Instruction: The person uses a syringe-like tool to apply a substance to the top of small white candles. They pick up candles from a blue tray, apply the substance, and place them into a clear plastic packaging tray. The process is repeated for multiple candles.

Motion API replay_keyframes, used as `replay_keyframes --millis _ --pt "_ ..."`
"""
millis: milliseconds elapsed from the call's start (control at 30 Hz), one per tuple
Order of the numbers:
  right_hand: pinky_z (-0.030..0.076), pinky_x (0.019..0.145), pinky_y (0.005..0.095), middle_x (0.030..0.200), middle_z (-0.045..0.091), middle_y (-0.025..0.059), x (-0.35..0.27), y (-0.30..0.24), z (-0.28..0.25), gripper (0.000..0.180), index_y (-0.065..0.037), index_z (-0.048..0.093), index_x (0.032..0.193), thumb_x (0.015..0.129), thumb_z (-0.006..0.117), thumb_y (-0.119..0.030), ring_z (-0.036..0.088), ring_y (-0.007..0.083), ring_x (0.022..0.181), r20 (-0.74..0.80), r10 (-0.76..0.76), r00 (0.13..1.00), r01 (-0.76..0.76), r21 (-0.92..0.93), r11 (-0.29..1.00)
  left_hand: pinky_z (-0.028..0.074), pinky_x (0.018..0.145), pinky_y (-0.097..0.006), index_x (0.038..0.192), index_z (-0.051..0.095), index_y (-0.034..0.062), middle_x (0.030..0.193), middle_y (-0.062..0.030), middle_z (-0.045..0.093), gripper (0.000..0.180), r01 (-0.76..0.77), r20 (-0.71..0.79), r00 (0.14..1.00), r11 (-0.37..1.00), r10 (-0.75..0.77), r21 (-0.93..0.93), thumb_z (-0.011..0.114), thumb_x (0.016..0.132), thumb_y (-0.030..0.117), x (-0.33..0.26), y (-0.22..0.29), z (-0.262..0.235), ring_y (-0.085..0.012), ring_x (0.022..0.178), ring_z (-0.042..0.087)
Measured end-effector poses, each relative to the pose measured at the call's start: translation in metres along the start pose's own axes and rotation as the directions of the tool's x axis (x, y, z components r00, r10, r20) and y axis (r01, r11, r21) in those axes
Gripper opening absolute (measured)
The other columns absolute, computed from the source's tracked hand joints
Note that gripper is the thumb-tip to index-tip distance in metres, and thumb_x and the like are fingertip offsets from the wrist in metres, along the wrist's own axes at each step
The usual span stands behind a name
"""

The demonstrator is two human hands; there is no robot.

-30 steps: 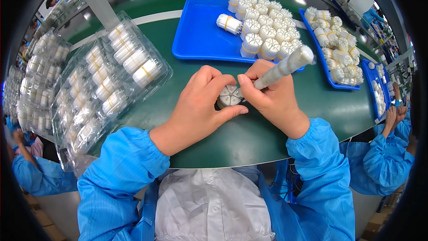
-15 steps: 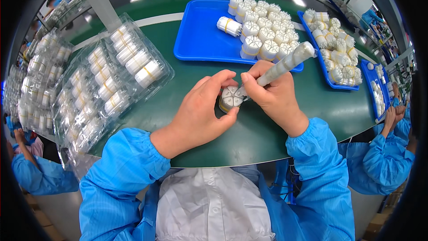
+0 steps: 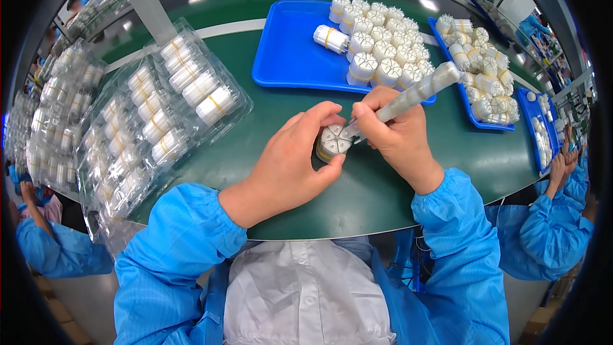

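My left hand (image 3: 284,163) has its thumb and fingers curled around a short round bundle of white wedge-shaped pieces (image 3: 333,140), bound with a yellow band and standing on the green table. Small dark holes show in its top face. My right hand (image 3: 402,137) is closed around a long hand tool (image 3: 418,94) with a thick, whitish wrapped handle tilted up to the right. The tool's narrow metal tip meets the right edge of the bundle's top; the tip's exact shape is hard to make out.
Beyond my hands a blue tray (image 3: 294,51) holds several upright bundles and one lying on its side (image 3: 331,38). Transparent blister trays (image 3: 239,112) of banded bundles lie at left. More blue trays (image 3: 469,105) stand at right, near a co-worker's hands (image 3: 560,167). A metal post (image 3: 142,6) rises at back left.
The tool's handle leans further right and its tip sits a little differently on the bundle's top. The right hand has shifted slightly; the left keeps its hold. The whole view has moved slightly.
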State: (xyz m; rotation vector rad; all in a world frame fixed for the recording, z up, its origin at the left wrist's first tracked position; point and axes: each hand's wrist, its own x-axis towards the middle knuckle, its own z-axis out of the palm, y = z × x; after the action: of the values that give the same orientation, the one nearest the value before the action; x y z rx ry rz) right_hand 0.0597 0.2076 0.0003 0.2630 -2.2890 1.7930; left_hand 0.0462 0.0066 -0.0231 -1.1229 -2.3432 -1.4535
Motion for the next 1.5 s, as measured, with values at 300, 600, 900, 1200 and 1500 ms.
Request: replay_keyframes --millis 300,600,900,1200,1500 --pt "0.045 0.059 0.0272 0.072 0.064 0.0026 0.000 0.006 0.001 0.017 -0.001 0.066 0.081 0.091 0.073 -0.013 0.058 0.0089 0.066 0.005 -0.076 0.997 0.076 -0.072 0.995 0.054 0.090 -0.036 0.126 0.057 0.0033 0.115 -0.0133 0.065 0.053 0.048 0.054 0.997 0.982 -0.059 0.184 0.080 0.078 0.006 0.003 0.002 -0.004 -0.0281 0.107 0.064" --pt "0.045 0.059 0.0271 0.074 0.066 0.0030 0.001 0.007 0.000 0.016 -0.001 0.066 0.083 0.092 0.072 -0.012 0.057 0.0085 0.067 0.024 -0.144 0.989 0.146 -0.081 0.986 0.053 0.092 -0.036 0.136 0.049 0.0014 0.116 -0.0148 0.065 0.064 -0.011 0.034 0.999 1.000 0.012 -0.024 0.077 0.078 0.005 0.000 -0.007 0.001 -0.0270 0.107 0.065" --pt "0.045 0.058 0.0277 0.073 0.066 0.0035 -0.004 0.004 -0.001 0.016 0.000 0.067 0.083 0.092 0.072 -0.012 0.058 0.0088 0.065 -0.007 0.023 1.000 -0.023 0.021 1.000 0.052 0.097 -0.036 0.137 0.046 0.0003 0.126 -0.0162 0.063 0.065 0.090 0.068 0.993 0.992 -0.097 0.092 0.077 0.080 0.003 0.001 -0.004 0.000 -0.0274 0.118 0.064" --pt "0.045 0.058 0.0279 0.073 0.065 0.0033 0.003 0.003 -0.006 0.017 0.000 0.067 0.082 0.092 0.071 -0.013 0.058 0.0096 0.066 0.024 -0.106 0.994 0.108 -0.097 0.989 0.049 0.104 -0.038 0.143 0.040 0.0008 0.131 -0.0177 0.061 0.069 0.081 0.161 0.985 0.986 -0.057 -0.146 0.071 0.081 -0.001 0.004 -0.009 -0.002 -0.0283 0.124 0.062" --pt "0.045 0.057 0.0281 0.074 0.064 0.0030 0.002 0.013 -0.005 0.015 -0.001 0.066 0.082 0.093 0.070 -0.010 0.057 0.0091 0.065 -0.034 -0.127 0.991 0.124 -0.077 0.989 0.051 0.095 -0.038 0.136 0.050 0.0030 0.127 -0.0174 0.060 0.056 0.079 0.168 0.984 0.991 -0.060 -0.107 0.077 0.087 0.012 0.000 -0.013 -0.003 -0.0299 0.113 0.062"
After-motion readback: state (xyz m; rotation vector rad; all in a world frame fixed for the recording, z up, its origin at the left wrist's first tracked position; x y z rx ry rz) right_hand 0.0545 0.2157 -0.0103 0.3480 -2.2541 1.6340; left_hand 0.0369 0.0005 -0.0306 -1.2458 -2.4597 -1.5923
